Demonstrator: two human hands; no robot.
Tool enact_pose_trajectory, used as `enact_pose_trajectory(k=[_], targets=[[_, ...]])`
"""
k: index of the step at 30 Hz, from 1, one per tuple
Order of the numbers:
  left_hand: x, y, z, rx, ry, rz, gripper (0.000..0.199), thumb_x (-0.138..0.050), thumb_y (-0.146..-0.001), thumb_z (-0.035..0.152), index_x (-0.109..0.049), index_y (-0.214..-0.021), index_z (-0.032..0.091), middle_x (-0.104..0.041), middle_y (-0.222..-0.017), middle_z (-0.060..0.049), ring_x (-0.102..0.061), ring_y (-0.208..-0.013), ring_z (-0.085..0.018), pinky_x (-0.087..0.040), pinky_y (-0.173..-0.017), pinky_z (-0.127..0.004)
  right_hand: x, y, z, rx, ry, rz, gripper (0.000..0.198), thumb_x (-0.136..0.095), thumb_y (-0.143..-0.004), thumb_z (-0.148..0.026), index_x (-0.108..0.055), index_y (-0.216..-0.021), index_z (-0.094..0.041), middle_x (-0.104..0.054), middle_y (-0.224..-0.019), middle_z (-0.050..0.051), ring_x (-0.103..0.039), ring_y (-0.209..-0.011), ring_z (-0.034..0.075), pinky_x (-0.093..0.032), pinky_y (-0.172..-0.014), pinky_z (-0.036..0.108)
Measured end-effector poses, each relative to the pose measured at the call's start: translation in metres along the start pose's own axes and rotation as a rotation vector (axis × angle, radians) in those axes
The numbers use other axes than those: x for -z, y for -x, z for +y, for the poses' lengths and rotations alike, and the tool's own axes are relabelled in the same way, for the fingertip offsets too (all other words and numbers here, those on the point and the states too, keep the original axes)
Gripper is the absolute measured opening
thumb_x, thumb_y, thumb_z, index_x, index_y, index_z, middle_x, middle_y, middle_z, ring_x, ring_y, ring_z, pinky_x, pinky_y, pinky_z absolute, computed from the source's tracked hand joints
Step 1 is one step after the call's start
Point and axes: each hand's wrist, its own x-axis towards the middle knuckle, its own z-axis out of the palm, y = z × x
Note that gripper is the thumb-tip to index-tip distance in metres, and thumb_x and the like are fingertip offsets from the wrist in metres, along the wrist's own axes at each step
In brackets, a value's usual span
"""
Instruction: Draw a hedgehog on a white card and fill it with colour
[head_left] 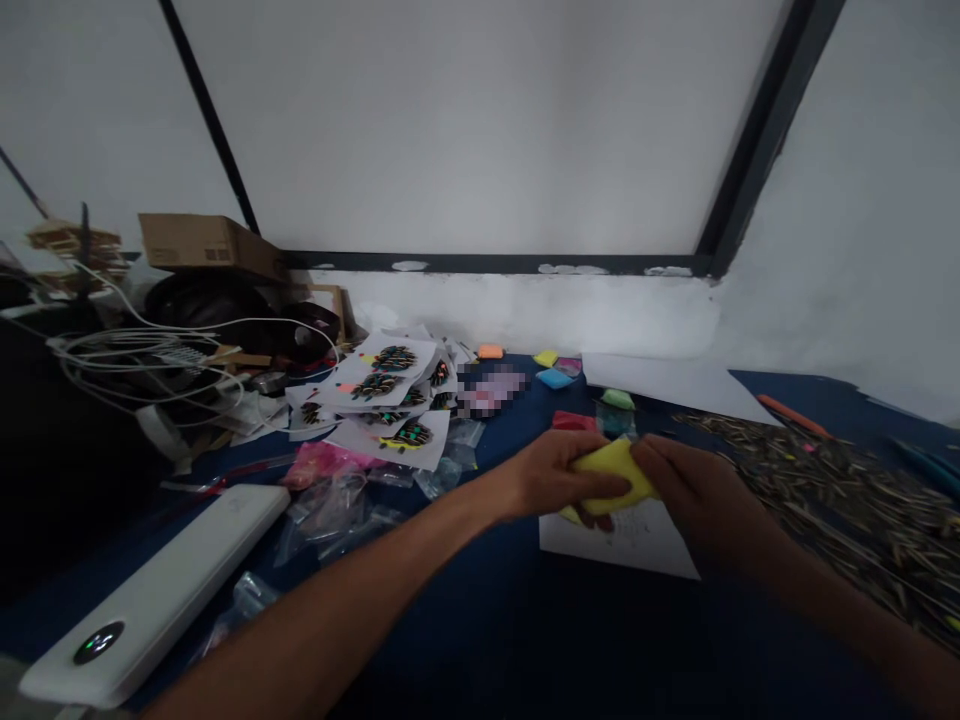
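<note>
A soft yellow piece of modelling clay [616,470] is held between both hands above a sheet of white paper [637,548]. My left hand [555,475] wraps round its left side, fingers curled beneath and thumb along the near face. At its right end, my right hand [675,480] pinches the clay; part of that grip is hidden by the fingers. Faint marks show on the paper below. Just behind the hands lie a red packet [574,421] and a small green clay packet [618,399].
White sheets with dark striped designs [405,436] pile up left of centre, by clear plastic bags [330,515]. A white power bank [165,590] lies at left front. Many short thin sticks [847,500] cover the right side. Blue clay [554,379] and orange clay [490,351] sit near the wall.
</note>
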Motion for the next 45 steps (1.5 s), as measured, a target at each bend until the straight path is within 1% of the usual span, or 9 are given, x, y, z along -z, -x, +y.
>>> enact_pose_trajectory(k=[2,5,8,11,18,24,28,34,45], targets=[[0.009,0.001,0.001,-0.076,-0.115,0.129,0.034,-0.058,-0.084,0.027,-0.055,-0.116,0.012,-0.065,-0.092,-0.008,-0.063,-0.070,-0.012,-0.050,-0.062,-0.023,0.006,-0.007,0.011,-0.090,0.021,0.039,0.036,-0.031,-0.087,-0.043,-0.051,-0.065,-0.022,-0.062,-0.061,0.006,-0.056,-0.056,0.019,-0.037,-0.052,0.029],[0.027,0.002,-0.003,-0.072,-0.542,0.462,0.020,-0.049,-0.087,0.018,-0.065,-0.094,0.010,-0.066,-0.086,-0.007,-0.059,-0.071,-0.013,-0.047,-0.068,-0.025,0.018,-0.019,0.036,-0.160,0.060,0.091,0.034,-0.029,-0.087,-0.038,-0.051,-0.067,-0.021,-0.066,-0.069,0.012,-0.058,-0.067,0.024,-0.040,-0.060,0.032],[0.036,0.002,-0.014,0.024,-0.946,0.474,0.021,-0.050,-0.082,0.014,-0.068,-0.093,0.014,-0.066,-0.091,-0.007,-0.059,-0.081,-0.016,-0.046,-0.076,-0.028,0.027,-0.027,0.056,-0.201,0.086,0.064,0.030,-0.034,-0.083,-0.036,-0.048,-0.061,-0.022,-0.063,-0.059,0.010,-0.056,-0.060,0.022,-0.040,-0.057,0.032],[0.032,0.000,-0.025,0.052,-1.109,0.354,0.020,-0.050,-0.083,0.020,-0.069,-0.089,0.015,-0.064,-0.092,-0.008,-0.057,-0.089,-0.019,-0.044,-0.080,-0.030,0.029,-0.029,0.065,-0.186,0.090,0.032,0.029,-0.035,-0.083,-0.036,-0.047,-0.059,-0.023,-0.062,-0.056,0.006,-0.055,-0.056,0.020,-0.040,-0.055,0.030],[0.022,-0.002,-0.028,0.104,-1.074,0.340,0.010,-0.056,-0.078,0.015,-0.065,-0.080,0.015,-0.060,-0.088,-0.006,-0.055,-0.086,-0.018,-0.042,-0.076,-0.029,0.010,-0.023,0.067,-0.089,0.090,-0.066,0.034,-0.032,-0.087,-0.037,-0.047,-0.059,-0.023,-0.060,-0.055,0.001,-0.055,-0.053,0.016,-0.039,-0.053,0.026],[0.021,-0.001,-0.025,0.082,-0.915,0.282,0.009,-0.054,-0.077,0.013,-0.063,-0.080,0.015,-0.062,-0.081,-0.003,-0.055,-0.073,-0.014,-0.039,-0.063,-0.024,0.002,-0.018,0.074,-0.144,0.231,-0.016,0.027,-0.042,-0.085,-0.033,-0.051,-0.063,-0.021,-0.060,-0.057,0.002,-0.056,-0.053,0.017,-0.030,-0.051,0.026],[0.019,0.001,-0.024,0.090,-0.789,0.284,0.008,-0.058,-0.074,0.014,-0.061,-0.081,0.015,-0.062,-0.077,-0.001,-0.056,-0.069,-0.013,-0.039,-0.059,-0.022,0.002,-0.017,0.073,-0.172,0.273,-0.014,0.023,-0.041,-0.087,-0.028,-0.061,-0.080,-0.018,-0.068,-0.070,0.006,-0.063,-0.065,0.021,-0.034,-0.056,0.027],[0.019,0.002,-0.027,0.099,-0.757,0.332,0.022,-0.060,-0.067,0.008,-0.062,-0.087,0.015,-0.064,-0.083,-0.001,-0.057,-0.074,-0.013,-0.040,-0.062,-0.022,0.001,-0.014,0.071,-0.165,0.260,-0.018,0.027,-0.043,-0.086,-0.024,-0.064,-0.100,-0.015,-0.072,-0.081,0.009,-0.067,-0.075,0.024,-0.040,-0.061,0.029],[0.020,0.004,-0.028,0.097,-0.753,0.264,0.020,-0.056,-0.072,0.012,-0.069,-0.087,0.016,-0.067,-0.082,-0.002,-0.059,-0.071,-0.014,-0.043,-0.064,-0.023,-0.001,-0.013,0.076,-0.133,0.291,-0.031,0.028,-0.046,-0.083,-0.023,-0.065,-0.102,-0.015,-0.073,-0.079,0.006,-0.069,-0.072,0.021,-0.046,-0.059,0.028]])
